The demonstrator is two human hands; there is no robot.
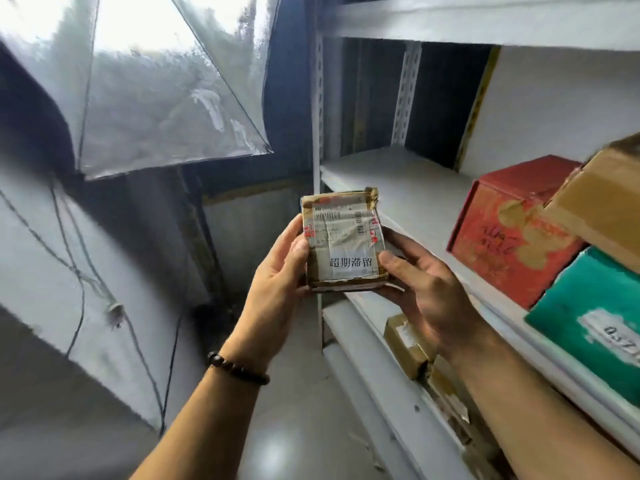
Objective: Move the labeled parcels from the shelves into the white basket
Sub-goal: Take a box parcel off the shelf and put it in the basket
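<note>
Parcel (343,240), small, brown and taped over, with a white shipping label and a strip of printed characters facing the camera, stands upright in mid-air at the centre of the head view. It is just in front of the left end of the white shelf (408,181), not resting on it. The left hand (277,271) grips its left edge, fingers (298,249) curled round it. The right hand (429,285) grips the right edge and lower corner, thumb pressed on the label. A dark bead bracelet (239,368) circles the left wrist. At the right of the frame a red box (509,233) stands on the shelf next to a green box (588,327), with a tilted brown carton (602,202) above them. Below the right hand a smaller brown package (408,344) lies on a lower board. A clear umbrella (156,98) fills the upper left, with thin cables (79,271) below it.
</note>
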